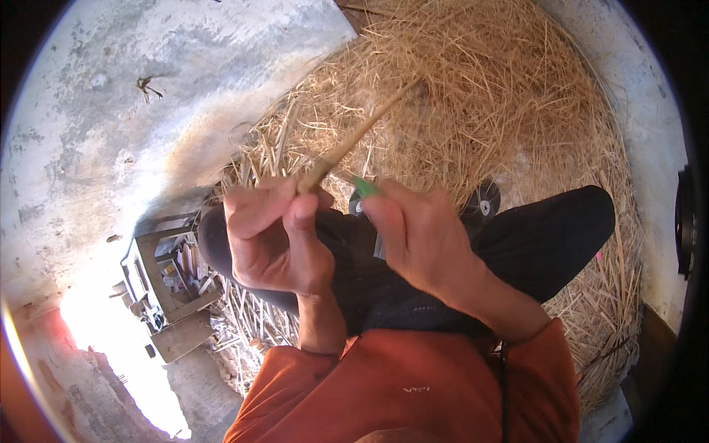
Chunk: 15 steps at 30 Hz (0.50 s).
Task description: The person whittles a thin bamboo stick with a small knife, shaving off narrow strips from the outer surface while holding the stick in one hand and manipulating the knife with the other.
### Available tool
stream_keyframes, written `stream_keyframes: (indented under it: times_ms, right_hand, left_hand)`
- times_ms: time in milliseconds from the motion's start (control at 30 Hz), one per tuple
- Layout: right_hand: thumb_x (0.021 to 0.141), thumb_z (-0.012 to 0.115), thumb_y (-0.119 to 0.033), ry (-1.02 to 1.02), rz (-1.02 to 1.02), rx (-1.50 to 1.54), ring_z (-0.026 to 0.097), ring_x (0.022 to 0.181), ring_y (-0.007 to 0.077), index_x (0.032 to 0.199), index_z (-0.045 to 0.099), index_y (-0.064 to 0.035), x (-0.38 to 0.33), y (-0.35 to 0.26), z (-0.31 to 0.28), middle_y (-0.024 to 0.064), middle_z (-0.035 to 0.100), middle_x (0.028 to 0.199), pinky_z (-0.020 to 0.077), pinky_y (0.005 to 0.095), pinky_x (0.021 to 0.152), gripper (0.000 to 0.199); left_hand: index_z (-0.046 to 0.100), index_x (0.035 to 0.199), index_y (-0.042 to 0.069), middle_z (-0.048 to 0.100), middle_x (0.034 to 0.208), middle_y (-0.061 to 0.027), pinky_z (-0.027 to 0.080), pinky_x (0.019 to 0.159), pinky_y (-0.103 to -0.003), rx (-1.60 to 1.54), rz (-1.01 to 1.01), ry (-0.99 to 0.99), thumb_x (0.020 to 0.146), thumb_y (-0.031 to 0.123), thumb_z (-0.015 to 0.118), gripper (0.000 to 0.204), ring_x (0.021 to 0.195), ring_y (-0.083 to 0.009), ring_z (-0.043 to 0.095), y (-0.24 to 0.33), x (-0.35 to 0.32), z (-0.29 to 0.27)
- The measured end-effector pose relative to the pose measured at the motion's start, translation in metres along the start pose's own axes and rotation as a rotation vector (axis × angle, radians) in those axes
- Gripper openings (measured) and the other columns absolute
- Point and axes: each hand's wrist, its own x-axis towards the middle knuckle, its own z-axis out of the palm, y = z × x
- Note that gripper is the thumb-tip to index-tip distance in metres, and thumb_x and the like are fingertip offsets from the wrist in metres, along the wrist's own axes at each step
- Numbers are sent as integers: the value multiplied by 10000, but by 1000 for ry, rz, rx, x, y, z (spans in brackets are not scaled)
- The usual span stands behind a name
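Observation:
My left hand (277, 240) pinches the near end of a long, thin tan stick (358, 136) between thumb and fingers. From there the stick slants up and away to the right, its far end over the straw. Close beside it, my right hand (428, 232) is closed on a small green piece (364, 187). Only its tip shows past the fingers, so its kind cannot be made out. A narrow gap separates the green tip from the stick. Both hands are held above my lap, between my dark-trousered legs (546, 232).
Loose dry straw (502, 81) heaps up ahead and spreads around my legs. At the left stands an open box-like frame (159, 277) with small mixed items inside. A stained pale wall (199, 81) rises behind it; another wall (635, 96) bounds the right. Dark round objects (484, 201) sit beyond my hands.

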Motion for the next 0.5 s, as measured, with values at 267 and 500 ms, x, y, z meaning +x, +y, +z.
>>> stream_keyframes:
  times_ms: [267,500]
  right_hand:
    - [944,436,-283,166,186,1,551,545,387,775,583,-18,-8,23,-6,208,525,581,413,432,459,347]
    - [920,498,-278,64,-40,108,530,487,391,730,536,-19,5,9,-2,192,491,510,405,442,438,324]
  left_hand:
    - [600,860,-49,571,755,-114,478,535,-216,46,18,-7,762,14,697,151,636,-151,582,5,-1,-4]
    - [599,865,-34,596,882,-170,490,540,-221,86,75,-147,788,28,674,124,643,-148,596,-6,3,-17]
